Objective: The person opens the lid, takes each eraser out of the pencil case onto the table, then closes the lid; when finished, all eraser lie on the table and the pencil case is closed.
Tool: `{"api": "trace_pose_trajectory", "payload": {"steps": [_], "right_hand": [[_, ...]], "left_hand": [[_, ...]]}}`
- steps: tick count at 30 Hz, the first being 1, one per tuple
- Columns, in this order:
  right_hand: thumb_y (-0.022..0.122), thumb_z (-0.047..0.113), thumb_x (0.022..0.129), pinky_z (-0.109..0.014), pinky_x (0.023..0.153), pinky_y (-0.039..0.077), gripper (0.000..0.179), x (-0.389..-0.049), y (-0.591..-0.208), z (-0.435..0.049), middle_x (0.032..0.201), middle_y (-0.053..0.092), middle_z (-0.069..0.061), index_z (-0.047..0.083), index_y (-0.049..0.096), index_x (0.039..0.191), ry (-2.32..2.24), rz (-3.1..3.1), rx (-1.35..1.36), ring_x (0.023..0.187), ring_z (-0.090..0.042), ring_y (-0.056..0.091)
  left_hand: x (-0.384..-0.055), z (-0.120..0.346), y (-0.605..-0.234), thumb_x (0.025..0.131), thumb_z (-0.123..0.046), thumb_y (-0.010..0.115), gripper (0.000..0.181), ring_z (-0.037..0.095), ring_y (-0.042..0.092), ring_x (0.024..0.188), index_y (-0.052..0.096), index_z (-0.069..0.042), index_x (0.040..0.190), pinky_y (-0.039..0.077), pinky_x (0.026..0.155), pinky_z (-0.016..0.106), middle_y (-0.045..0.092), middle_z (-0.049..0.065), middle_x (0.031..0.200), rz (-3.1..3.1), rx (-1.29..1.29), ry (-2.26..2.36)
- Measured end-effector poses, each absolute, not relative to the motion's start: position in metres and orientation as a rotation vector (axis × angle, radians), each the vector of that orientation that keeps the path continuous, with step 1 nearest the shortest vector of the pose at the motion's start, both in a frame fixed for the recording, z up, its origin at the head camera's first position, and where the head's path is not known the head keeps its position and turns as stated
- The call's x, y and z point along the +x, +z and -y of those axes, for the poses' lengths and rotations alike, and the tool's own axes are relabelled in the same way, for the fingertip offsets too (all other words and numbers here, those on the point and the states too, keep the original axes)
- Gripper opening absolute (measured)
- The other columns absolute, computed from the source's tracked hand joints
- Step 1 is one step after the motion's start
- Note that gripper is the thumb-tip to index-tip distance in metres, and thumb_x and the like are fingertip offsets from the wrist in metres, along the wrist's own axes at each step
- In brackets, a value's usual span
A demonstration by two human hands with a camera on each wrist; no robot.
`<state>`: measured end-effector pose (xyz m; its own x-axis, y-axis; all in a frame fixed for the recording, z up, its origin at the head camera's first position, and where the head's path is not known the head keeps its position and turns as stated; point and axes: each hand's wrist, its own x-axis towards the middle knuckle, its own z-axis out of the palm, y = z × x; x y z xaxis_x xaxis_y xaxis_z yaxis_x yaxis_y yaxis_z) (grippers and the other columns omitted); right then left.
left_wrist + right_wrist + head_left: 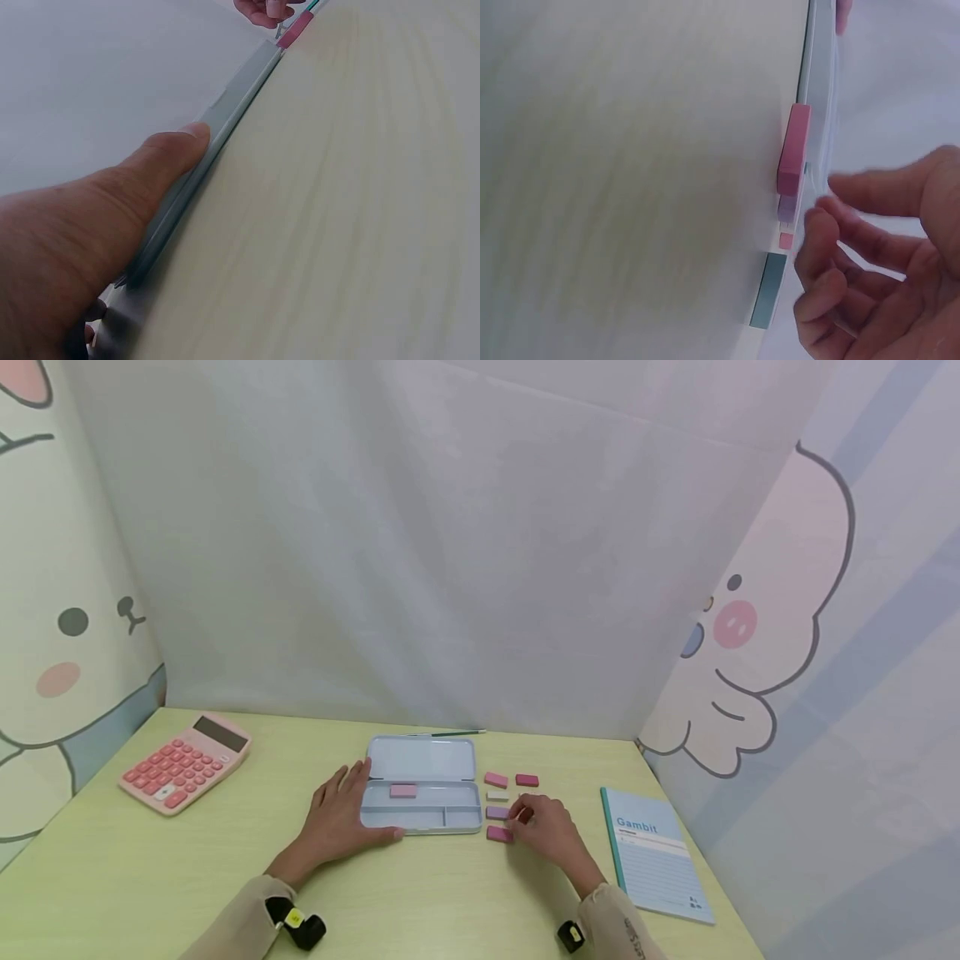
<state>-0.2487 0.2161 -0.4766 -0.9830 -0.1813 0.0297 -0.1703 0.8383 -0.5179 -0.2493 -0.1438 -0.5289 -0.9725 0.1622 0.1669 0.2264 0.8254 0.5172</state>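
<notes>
A light blue pencil case (422, 818) lies on the table with its lid raised and a pink eraser (402, 791) in its back compartment. My left hand (341, 818) rests along its left side, fingers extended, the thumb pressing the front edge. Right of the case my right hand (551, 829) is close over a lavender eraser (495, 812), its fingers bent and nothing visible between thumb and forefinger in the right wrist view. Around it lie a dark pink eraser (498, 834), a whitish eraser (497, 795), a pink eraser (496, 779) and another dark pink eraser (527, 780).
A teal block (769, 291) shows near the right fingers in the right wrist view. A pink calculator (185, 763) lies at the table's left, a notebook (657, 856) near its right edge. Behind the case is a thin dark pencil (459, 733), before a grey curtain (405, 543).
</notes>
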Motion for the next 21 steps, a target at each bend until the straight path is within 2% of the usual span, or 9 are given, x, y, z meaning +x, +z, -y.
{"api": "trace_pose_trajectory", "payload": {"steps": [5,11,21], "right_hand": [[0.086,0.012,0.089,-0.024,0.067,0.046,0.010,-0.2483,-0.4756,-0.2162,0.084,0.069,0.002,0.012,0.077,0.093,-0.815,-2.909,-0.405,0.076,-0.013,0.055],[0.081,0.003,0.089,-0.024,0.067,0.048,0.010,-0.2500,-0.4783,-0.2174,0.089,0.073,0.002,0.012,0.080,0.094,-0.773,-2.928,-0.450,0.078,-0.012,0.056],[0.081,0.001,0.087,-0.024,0.068,0.048,0.012,-0.2505,-0.4781,-0.2174,0.088,0.073,0.001,0.010,0.080,0.094,-0.789,-2.932,-0.468,0.078,-0.013,0.057]], "left_hand": [[-0.2493,0.1439,-0.5287,0.076,-0.076,0.081,0.136,0.054,0.023,0.161,0.020,0.002,0.170,0.023,0.124,0.076,0.032,0.027,0.174,2.891,-0.308,-0.842],[-0.2495,0.1440,-0.5292,0.076,-0.076,0.081,0.136,0.054,0.022,0.161,0.019,0.001,0.170,0.023,0.124,0.076,0.031,0.027,0.175,2.893,-0.307,-0.844],[-0.2495,0.1442,-0.5295,0.076,-0.076,0.081,0.137,0.054,0.022,0.161,0.019,0.001,0.170,0.023,0.124,0.076,0.031,0.027,0.174,2.889,-0.307,-0.842]]}}
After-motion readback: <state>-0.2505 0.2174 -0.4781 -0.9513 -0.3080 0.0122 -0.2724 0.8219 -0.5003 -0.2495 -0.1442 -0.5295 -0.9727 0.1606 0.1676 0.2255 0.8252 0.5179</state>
